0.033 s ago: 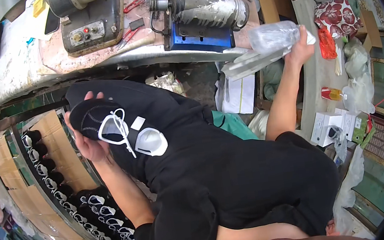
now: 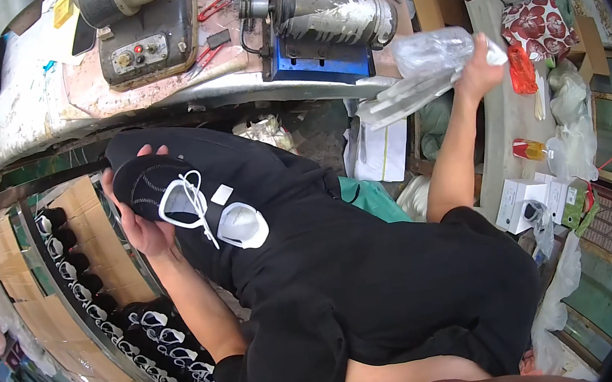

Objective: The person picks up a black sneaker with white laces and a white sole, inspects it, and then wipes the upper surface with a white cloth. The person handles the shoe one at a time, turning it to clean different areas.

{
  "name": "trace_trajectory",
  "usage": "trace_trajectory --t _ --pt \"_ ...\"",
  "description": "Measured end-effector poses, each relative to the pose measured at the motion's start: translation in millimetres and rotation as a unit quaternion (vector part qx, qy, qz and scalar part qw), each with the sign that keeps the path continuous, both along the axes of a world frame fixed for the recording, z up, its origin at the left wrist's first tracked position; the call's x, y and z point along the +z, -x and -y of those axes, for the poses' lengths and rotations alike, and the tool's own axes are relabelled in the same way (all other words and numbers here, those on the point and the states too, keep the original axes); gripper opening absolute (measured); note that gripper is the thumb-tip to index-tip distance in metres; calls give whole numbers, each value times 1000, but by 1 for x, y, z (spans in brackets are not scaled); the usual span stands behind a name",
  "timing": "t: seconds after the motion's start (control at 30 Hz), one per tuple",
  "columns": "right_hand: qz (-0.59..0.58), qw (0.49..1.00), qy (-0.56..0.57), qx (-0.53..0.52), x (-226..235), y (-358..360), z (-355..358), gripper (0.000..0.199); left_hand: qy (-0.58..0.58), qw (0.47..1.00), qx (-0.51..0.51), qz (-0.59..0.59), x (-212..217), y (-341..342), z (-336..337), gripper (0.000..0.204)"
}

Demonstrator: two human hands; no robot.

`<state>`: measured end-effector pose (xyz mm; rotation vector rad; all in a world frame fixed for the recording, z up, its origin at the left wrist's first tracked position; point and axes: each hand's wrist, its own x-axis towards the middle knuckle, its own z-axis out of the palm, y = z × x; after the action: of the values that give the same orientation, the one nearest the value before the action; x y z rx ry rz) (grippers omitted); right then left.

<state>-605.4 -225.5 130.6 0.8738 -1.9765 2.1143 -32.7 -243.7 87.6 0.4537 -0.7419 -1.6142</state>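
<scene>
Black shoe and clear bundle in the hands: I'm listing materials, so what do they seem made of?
The black shoe looks like matte fabric or suede, given its dull surface and pale stitching. The clear bundle seems to be thin, glossy plastic film, judging by its see-through crinkles.

Red-handled snips (image 2: pixel 207 54) on bench (image 2: pixel 22 123); floral bag (image 2: pixel 539 26) beside red bag (image 2: pixel 522 70)
</scene>
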Motion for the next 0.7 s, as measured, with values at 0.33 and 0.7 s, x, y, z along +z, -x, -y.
trace_trajectory --t 0.33,0.7 --pt "-330 925 -185 -31 -34 17 33 28 -42 991 90 85 1 12 4 49" --pt "-409 897 -169 11 -32 -7 43 28 -44 990 88 105 -2 9 6 50"
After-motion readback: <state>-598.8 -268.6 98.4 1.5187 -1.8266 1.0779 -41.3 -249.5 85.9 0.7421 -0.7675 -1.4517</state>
